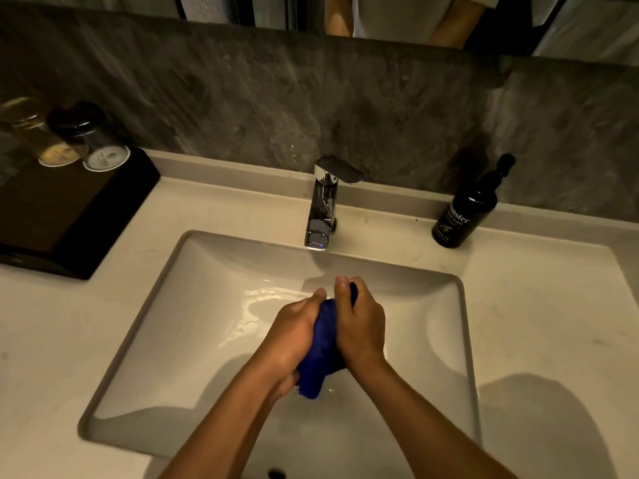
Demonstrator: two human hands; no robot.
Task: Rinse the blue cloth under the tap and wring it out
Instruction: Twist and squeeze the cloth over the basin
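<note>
The blue cloth (pixel 323 347) is bunched into a thick roll over the middle of the white sink (pixel 193 326). My left hand (pixel 294 335) grips its lower left side and my right hand (pixel 359 323) grips its upper right side, both closed tightly around it. A loose end of the cloth hangs below my hands. The chrome tap (pixel 323 205) stands behind the basin, with its spout a little beyond my fingers. I see no stream of water coming from it. The basin floor is wet and shiny.
A black hand wash bottle (pixel 465 210) stands on the counter right of the tap. A dark tray (pixel 69 216) with upturned glasses (pixel 88 136) sits at the back left. A grey stone wall and mirror rise behind the pale counter (pixel 553 323).
</note>
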